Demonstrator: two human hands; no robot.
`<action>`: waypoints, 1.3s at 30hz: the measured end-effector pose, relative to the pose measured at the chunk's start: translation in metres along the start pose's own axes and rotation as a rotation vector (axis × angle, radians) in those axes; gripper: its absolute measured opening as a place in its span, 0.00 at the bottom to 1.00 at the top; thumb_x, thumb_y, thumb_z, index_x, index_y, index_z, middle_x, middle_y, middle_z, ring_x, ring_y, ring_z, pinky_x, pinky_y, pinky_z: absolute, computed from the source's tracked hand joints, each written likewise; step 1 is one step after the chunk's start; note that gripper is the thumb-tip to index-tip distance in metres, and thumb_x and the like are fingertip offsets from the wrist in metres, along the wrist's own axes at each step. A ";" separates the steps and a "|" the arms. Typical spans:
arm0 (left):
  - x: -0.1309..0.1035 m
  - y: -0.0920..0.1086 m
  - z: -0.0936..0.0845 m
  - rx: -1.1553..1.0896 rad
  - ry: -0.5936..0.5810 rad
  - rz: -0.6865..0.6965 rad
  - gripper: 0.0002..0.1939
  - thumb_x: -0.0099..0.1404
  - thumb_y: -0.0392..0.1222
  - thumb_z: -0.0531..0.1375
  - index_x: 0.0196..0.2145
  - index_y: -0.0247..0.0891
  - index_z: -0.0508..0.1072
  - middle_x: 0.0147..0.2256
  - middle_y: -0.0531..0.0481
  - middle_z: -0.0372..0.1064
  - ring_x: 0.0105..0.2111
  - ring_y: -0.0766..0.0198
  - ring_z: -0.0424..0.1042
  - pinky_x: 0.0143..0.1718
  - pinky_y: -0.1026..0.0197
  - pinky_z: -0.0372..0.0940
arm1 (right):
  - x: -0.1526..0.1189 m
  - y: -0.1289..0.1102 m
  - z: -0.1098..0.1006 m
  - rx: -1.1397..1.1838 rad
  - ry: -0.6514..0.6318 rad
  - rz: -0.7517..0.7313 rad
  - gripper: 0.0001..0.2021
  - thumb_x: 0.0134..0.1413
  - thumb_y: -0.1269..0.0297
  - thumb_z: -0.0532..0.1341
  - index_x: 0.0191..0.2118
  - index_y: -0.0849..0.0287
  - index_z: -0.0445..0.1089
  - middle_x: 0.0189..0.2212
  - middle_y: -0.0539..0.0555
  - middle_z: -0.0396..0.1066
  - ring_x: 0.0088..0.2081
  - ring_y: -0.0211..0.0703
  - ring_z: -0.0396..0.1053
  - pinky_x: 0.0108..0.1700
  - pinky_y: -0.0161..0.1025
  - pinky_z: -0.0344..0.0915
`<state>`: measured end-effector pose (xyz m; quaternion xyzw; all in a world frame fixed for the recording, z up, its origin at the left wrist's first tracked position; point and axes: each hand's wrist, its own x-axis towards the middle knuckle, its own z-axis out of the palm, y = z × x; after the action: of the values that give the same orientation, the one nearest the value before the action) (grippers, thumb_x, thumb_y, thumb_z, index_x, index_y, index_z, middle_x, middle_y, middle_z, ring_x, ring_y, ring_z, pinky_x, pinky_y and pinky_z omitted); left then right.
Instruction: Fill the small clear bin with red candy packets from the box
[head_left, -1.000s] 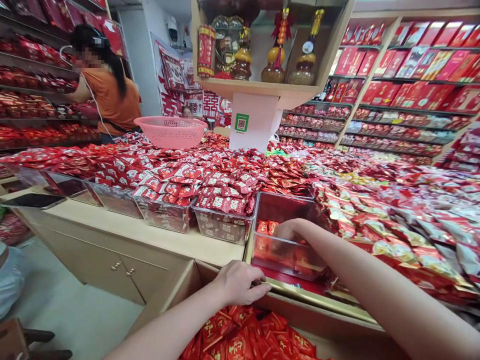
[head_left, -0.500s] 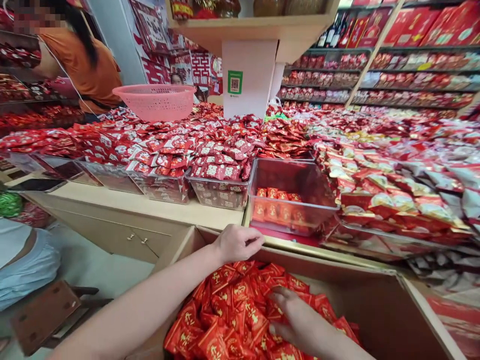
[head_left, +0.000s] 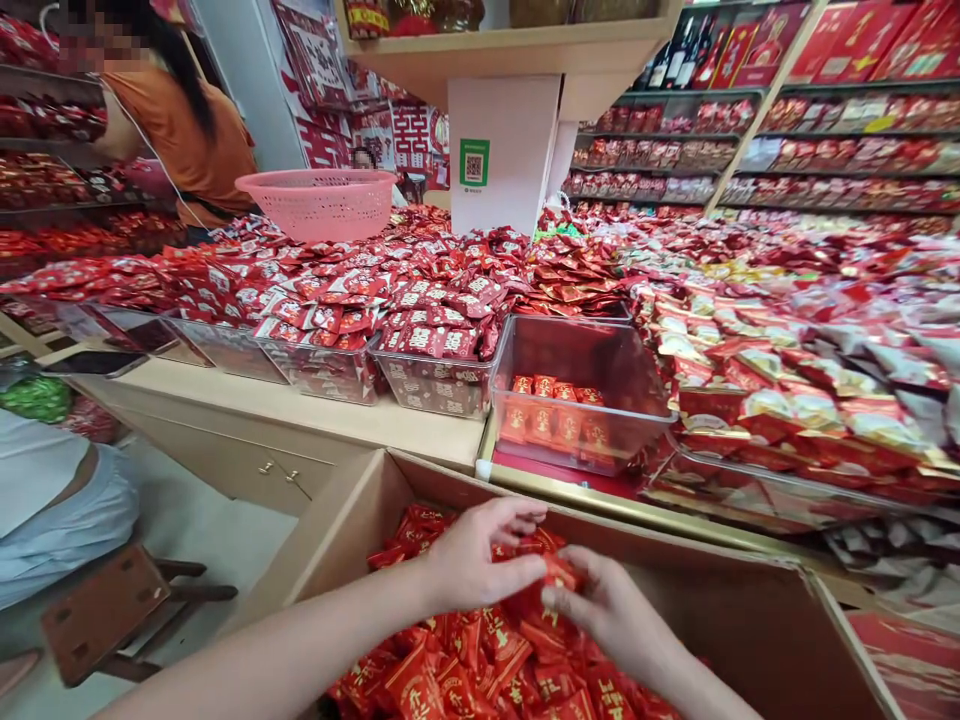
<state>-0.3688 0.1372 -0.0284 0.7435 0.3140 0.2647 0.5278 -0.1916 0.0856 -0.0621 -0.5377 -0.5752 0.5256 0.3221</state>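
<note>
Right hand (head_left: 611, 605) beside open box (head_left: 720, 590) space

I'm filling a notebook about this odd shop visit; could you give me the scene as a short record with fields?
Left hand: open, fingers spread, over the box
Right hand: thumb and fingers around a red packet
Box: cardboard box, holding loose red packets with gold print
Beyond the box: clear bin, with similar packets standing in its lower part
Background: pink basket; person in orange
Floor: wooden stool
</note>
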 end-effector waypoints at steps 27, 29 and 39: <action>-0.004 0.005 0.020 -0.330 -0.115 -0.163 0.21 0.58 0.38 0.57 0.50 0.35 0.62 0.45 0.45 0.67 0.45 0.59 0.66 0.48 0.56 0.59 | -0.009 -0.014 -0.006 0.579 0.184 0.062 0.14 0.38 0.56 0.65 0.21 0.62 0.66 0.16 0.48 0.63 0.21 0.32 0.56 0.26 0.32 0.54; -0.005 0.002 0.016 -0.243 -0.125 -0.183 0.25 0.56 0.36 0.56 0.52 0.36 0.59 0.47 0.45 0.65 0.47 0.59 0.64 0.48 0.56 0.59 | -0.008 -0.010 -0.006 0.555 0.181 0.060 0.15 0.37 0.55 0.65 0.21 0.62 0.66 0.16 0.48 0.63 0.21 0.33 0.56 0.27 0.32 0.54; -0.013 -0.020 0.012 0.519 -0.335 -0.455 0.29 0.46 0.38 0.61 0.49 0.41 0.64 0.46 0.40 0.66 0.43 0.49 0.67 0.42 0.52 0.62 | -0.004 0.019 -0.014 -0.277 -0.151 0.169 0.04 0.42 0.70 0.56 0.20 0.60 0.62 0.17 0.46 0.60 0.21 0.33 0.54 0.24 0.32 0.50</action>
<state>-0.3728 0.1251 -0.0521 0.7967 0.4371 -0.0728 0.4111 -0.1719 0.0827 -0.0760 -0.5824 -0.6174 0.5054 0.1554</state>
